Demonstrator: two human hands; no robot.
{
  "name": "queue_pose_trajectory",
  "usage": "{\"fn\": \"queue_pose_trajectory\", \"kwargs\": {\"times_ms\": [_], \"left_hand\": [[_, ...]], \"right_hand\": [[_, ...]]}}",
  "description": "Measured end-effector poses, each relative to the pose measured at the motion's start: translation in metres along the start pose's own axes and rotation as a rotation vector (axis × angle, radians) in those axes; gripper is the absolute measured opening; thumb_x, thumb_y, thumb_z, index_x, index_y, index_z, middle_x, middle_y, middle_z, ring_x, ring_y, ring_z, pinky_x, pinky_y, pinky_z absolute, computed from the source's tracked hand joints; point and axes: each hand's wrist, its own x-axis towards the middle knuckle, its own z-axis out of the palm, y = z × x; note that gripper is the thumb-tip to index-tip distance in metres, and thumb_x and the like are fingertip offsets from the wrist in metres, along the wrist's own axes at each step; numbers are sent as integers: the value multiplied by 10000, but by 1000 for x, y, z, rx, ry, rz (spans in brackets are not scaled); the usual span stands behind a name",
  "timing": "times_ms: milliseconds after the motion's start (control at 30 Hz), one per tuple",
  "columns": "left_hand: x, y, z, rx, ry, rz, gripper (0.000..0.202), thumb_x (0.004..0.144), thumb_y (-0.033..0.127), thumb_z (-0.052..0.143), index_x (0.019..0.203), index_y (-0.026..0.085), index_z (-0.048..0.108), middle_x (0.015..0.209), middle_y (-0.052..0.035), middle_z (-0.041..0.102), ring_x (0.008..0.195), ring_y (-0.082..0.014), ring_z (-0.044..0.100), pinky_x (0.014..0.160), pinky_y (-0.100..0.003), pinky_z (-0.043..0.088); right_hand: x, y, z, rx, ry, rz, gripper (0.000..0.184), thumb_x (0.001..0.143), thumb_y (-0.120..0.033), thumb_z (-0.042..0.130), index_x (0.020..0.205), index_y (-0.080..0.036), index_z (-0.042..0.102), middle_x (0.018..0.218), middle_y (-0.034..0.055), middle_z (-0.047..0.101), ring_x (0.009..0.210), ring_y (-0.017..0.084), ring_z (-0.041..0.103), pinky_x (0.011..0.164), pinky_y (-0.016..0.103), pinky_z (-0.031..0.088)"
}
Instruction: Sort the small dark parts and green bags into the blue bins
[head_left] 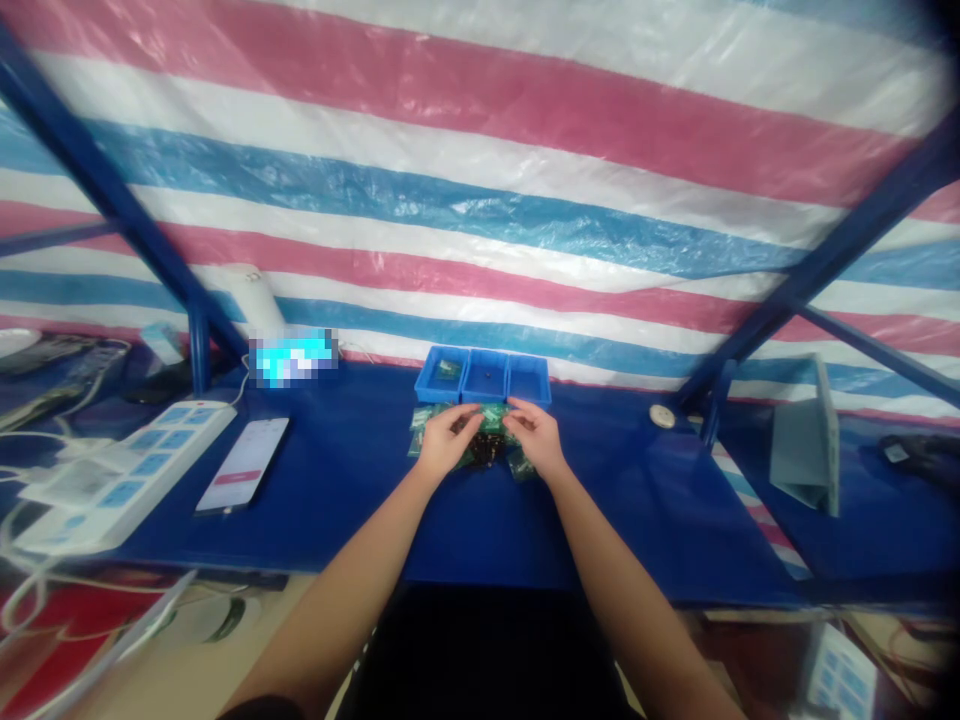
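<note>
Between my two hands is a green circuit board [493, 418], held up by its left and right edges. My left hand [448, 437] pinches the left edge, and my right hand [536, 436] pinches the right edge. Just below it on the table lies a pile of small dark parts [487, 452], too small to name. Other green circuit boards [418, 418] lie left of my left hand, and one more board [520, 464] lies under my right hand. Beyond the hands stand three joined blue bins; the left bin [427, 384] has a green board inside.
A phone [244, 465] and a white power strip [142, 465] with plugged cables lie on the blue table [330, 510] at left. A small round disc [661, 416] lies at right, near a blue frame post [716, 400]. A grey stand [806, 450] is farther right.
</note>
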Motion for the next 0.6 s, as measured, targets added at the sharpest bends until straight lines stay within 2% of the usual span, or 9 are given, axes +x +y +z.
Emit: {"fn": "queue_pose_trajectory", "kwargs": {"times_ms": [100,200,267,333,467,600], "left_hand": [[-1,-3,-1,49,19,62,239,853,401,627,949,214,738,865,-50,720,726,-165,643,690,-294,522],[-4,-5,0,54,34,49,238,856,394,626,960,214,740,874,-51,735,736,-175,668,690,-295,534],[-6,-5,2,60,19,24,249,858,394,624,991,213,731,806,-38,733,676,-167,667,655,-287,534],[-8,-4,5,59,-2,12,263,869,391,611,1030,212,718,749,-25,724,633,-158,663,643,-279,533],[-6,1,6,21,-17,-20,298,893,387,576,1113,217,684,777,-24,730,628,-149,670,667,-275,542],[-2,2,1,-124,-16,-44,303,930,399,504,1079,202,681,880,-44,741,688,-161,689,713,-294,552]], "right_hand": [[-1,1,0,-33,29,-6,315,715,-404,727,923,-167,732,835,70,734,697,186,652,675,321,528],[0,2,0,-64,46,-53,273,725,-408,714,876,-181,738,898,78,732,759,198,658,687,320,530],[1,3,-1,-100,77,-114,247,728,-409,708,847,-195,740,1005,83,714,810,198,654,701,313,531],[2,3,-1,-128,106,-150,235,729,-411,707,831,-201,742,1019,81,703,811,193,650,704,308,530],[2,5,0,-47,64,-68,264,724,-408,722,872,-190,735,848,65,726,743,198,666,696,321,537],[1,6,3,59,5,0,274,723,-403,723,889,-185,713,819,69,740,730,208,691,695,335,550]]}}
